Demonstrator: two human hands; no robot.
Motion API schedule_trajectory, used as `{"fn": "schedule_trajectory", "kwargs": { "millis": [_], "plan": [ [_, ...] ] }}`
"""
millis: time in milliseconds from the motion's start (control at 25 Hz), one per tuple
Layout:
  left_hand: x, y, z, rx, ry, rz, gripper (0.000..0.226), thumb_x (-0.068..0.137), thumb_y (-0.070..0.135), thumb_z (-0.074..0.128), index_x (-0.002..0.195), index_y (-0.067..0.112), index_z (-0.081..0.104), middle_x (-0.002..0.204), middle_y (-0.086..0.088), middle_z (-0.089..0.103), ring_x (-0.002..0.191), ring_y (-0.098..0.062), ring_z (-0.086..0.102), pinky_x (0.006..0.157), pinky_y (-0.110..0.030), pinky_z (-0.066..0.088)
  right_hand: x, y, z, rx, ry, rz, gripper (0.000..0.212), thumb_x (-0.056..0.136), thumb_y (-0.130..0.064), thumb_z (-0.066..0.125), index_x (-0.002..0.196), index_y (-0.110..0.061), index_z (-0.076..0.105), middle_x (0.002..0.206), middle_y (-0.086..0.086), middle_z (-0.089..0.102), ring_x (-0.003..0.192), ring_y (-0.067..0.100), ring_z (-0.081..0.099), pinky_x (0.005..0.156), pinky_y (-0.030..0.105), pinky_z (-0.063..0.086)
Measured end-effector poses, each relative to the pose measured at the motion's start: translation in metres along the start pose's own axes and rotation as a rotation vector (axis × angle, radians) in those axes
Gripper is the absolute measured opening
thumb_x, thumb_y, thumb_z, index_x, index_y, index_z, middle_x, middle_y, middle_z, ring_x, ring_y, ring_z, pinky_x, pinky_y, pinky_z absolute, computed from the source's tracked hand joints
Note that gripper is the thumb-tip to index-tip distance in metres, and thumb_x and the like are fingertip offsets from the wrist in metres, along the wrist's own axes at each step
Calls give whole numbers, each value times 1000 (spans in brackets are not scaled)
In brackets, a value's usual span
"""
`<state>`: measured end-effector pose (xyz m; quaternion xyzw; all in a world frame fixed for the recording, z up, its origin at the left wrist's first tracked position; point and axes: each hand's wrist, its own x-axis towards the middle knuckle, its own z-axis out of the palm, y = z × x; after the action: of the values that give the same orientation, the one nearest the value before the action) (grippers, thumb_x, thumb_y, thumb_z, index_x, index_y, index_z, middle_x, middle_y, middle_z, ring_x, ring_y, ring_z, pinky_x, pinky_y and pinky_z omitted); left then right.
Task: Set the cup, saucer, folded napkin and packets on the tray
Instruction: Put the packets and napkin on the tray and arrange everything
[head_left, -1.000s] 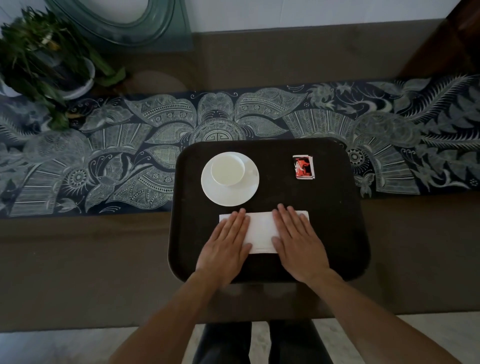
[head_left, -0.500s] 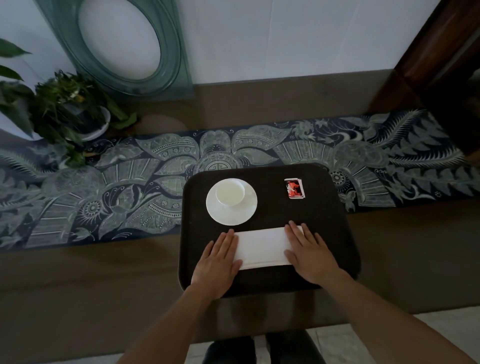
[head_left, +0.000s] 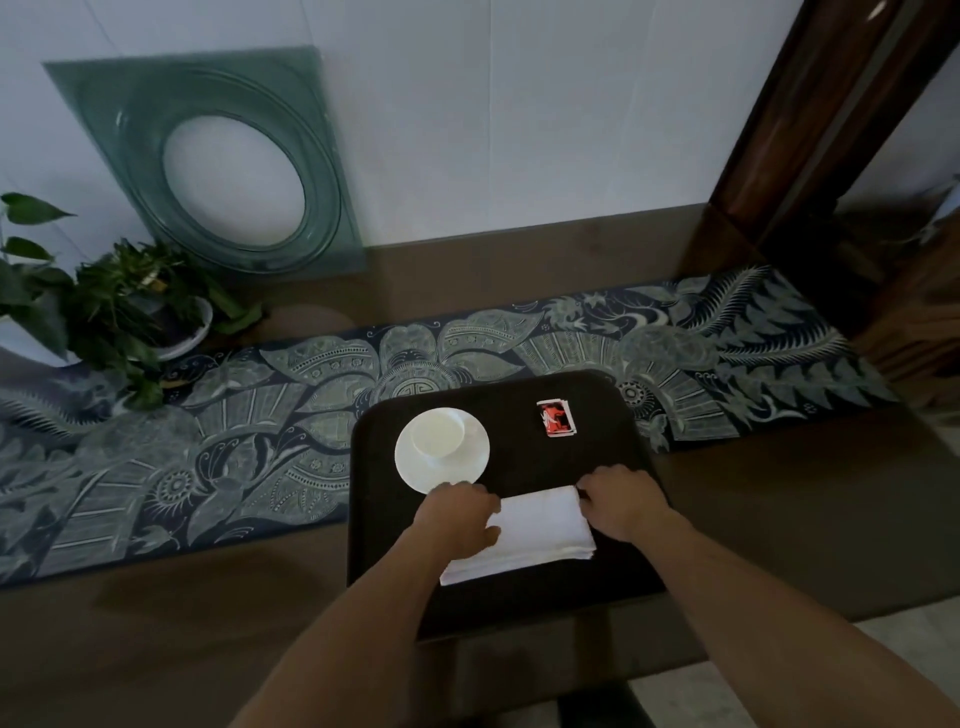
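Both hands, left hand (head_left: 460, 519) and right hand (head_left: 623, 501), grip the folded white paper napkin (head_left: 524, 535) by its ends, apparently squaring it on the dark rectangular tray (head_left: 374, 519) near the white cup (head_left: 438, 432), white round saucer (head_left: 470, 460) and red packets (head_left: 556, 418).

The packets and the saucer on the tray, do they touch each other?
Apart. The head view shows the packets near the tray's far right corner, with bare dark tray between them and the saucer.
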<state>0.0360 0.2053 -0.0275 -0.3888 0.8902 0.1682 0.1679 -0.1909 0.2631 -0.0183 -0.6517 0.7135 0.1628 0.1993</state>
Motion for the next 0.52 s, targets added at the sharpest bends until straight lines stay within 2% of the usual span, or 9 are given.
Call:
{"fn": "schedule_trajectory", "kwargs": {
  "millis": [240,520],
  "plan": [
    [54,29,-37,-55,-14,-139,43,91,40,61,130,23,57,125,-3,59,113,-21,56,95,-36,48,25,48,-17,-15,89,-47,37,95,-38,43,122,-19,59,117,6,60,111,25,54,90,40,43],
    [108,47,-48,-53,-14,-253,47,86,40,64,130,27,55,129,-3,54,122,-23,47,99,-42,42,69,93,-30,-10,121,-138,38,92,-43,49,120,-19,58,113,6,59,109,26,54,88,42,42]
  ]
}}
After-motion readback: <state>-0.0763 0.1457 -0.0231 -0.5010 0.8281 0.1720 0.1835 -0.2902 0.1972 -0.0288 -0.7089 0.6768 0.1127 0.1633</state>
